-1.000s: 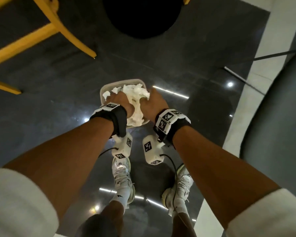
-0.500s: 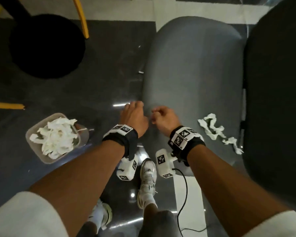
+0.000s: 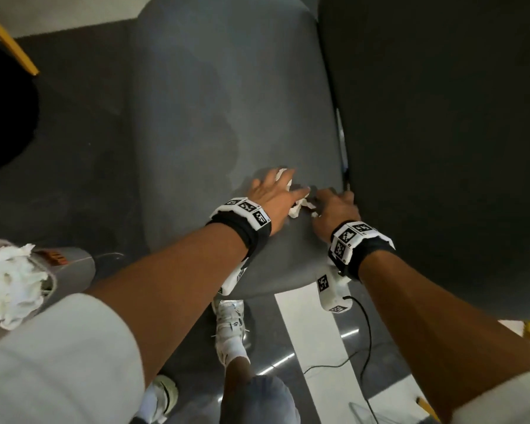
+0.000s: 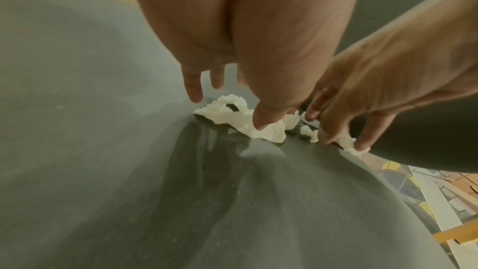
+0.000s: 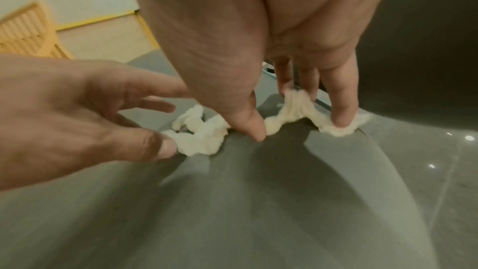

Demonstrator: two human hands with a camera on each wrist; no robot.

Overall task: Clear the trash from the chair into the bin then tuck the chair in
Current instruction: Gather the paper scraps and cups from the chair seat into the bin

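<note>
The grey chair seat (image 3: pixel 227 117) carries white tissue scraps (image 3: pixel 300 206) near its right rear edge, beside the dark chair back (image 3: pixel 441 148). My left hand (image 3: pixel 283 185) lies over one scrap (image 5: pixel 201 136) with spread, nearly straight fingers, and its thumb tip touches the paper. My right hand (image 3: pixel 331 203) stands just to the right. Its fingertips (image 5: pixel 338 122) press down on a second scrap (image 5: pixel 297 109), with the thumb set apart on the seat. Neither scrap is lifted. The grey bin (image 3: pixel 71 267) stands on the floor at the left, holding crumpled tissue (image 3: pixel 10 283).
A black round base (image 3: pixel 0 111) and a yellow leg (image 3: pixel 10 41) are at the far left. My shoes (image 3: pixel 230 319) and a black cable (image 3: pixel 361 347) are on the glossy floor in front of the seat.
A second ago both hands were over the bin with tissue. They have since swung right to the chair and reached across the seat onto the scraps by the back.
</note>
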